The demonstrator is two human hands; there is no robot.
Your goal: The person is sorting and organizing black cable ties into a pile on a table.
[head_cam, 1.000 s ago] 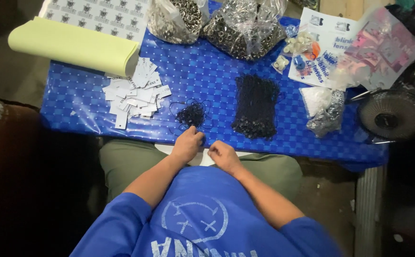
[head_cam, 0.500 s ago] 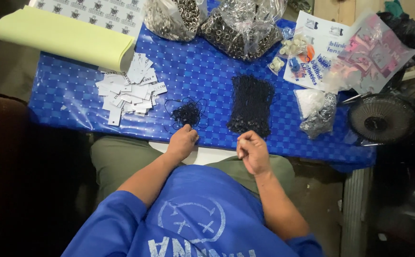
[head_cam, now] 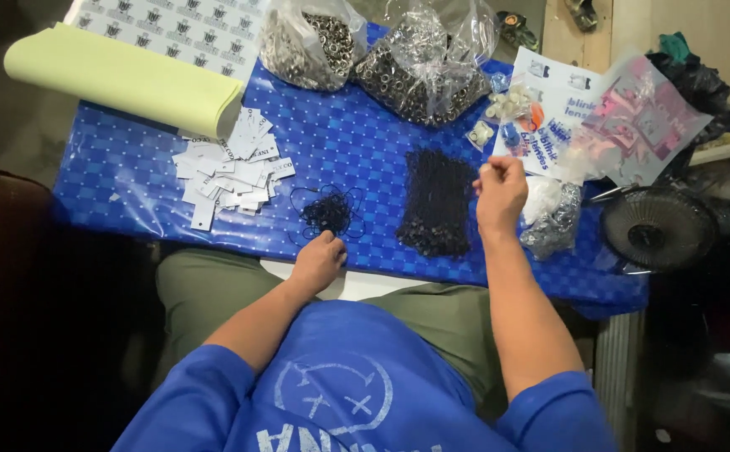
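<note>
The left hand (head_cam: 319,261) rests at the near edge of the blue table (head_cam: 131,192), fingers curled loosely and touching the small tangle of black cords (head_cam: 329,211); the right hand (head_cam: 499,191) is raised beside the long bundle of black cords (head_cam: 438,201), fingertips pinched together, though what they grip is too small to tell; white paper tags (head_cam: 229,174) lie well left; bags of metal eyelets (head_cam: 365,50) sit at the far edge.

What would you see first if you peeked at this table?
The bright blue table cover jumps out first, with a pale yellow roll lying at its far left. In the middle sits a dark pile of black cords, and the right hand is raised beside it. The left hand rests at the near edge by a small black tangle.
</note>
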